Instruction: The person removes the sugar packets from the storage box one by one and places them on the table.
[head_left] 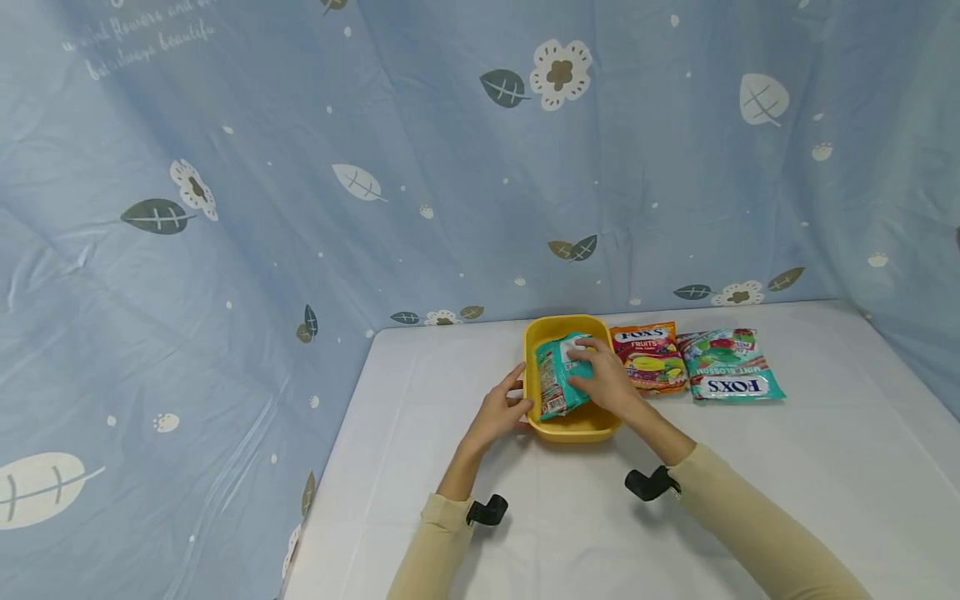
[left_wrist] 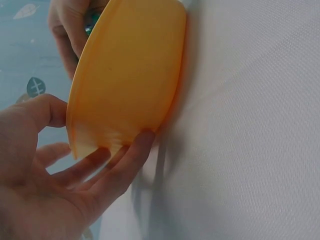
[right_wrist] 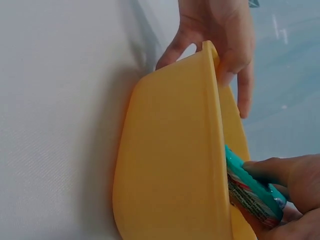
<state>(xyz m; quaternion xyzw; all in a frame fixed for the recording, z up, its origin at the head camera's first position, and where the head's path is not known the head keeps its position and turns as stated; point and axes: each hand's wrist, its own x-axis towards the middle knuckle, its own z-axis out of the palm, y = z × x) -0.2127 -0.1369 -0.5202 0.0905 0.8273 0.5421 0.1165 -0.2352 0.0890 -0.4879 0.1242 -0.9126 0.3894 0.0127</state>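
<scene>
A yellow plastic basin (head_left: pixel 576 435) stands on the white table. Inside it a teal candy bag (head_left: pixel 553 382) lies at a slant. My left hand (head_left: pixel 495 414) grips the basin's left side. In the left wrist view, the left thumb meets the rim and the fingers (left_wrist: pixel 132 155) lie against the outer wall. My right hand (head_left: pixel 606 379) reaches over the right rim and holds the teal bag. In the right wrist view, the right thumb (right_wrist: pixel 272 170) presses on the bag from above; the fingers beneath are partly hidden.
Right of the basin lies a red-orange Fox's Fruits candy bag (head_left: pixel 648 358). Beside it is a teal Fox's Mint Blossom bag (head_left: pixel 731 367), its lettering upside down. A blue leaf-print curtain (head_left: pixel 450 167) hangs behind and to the left of the table (head_left: pixel 555 533).
</scene>
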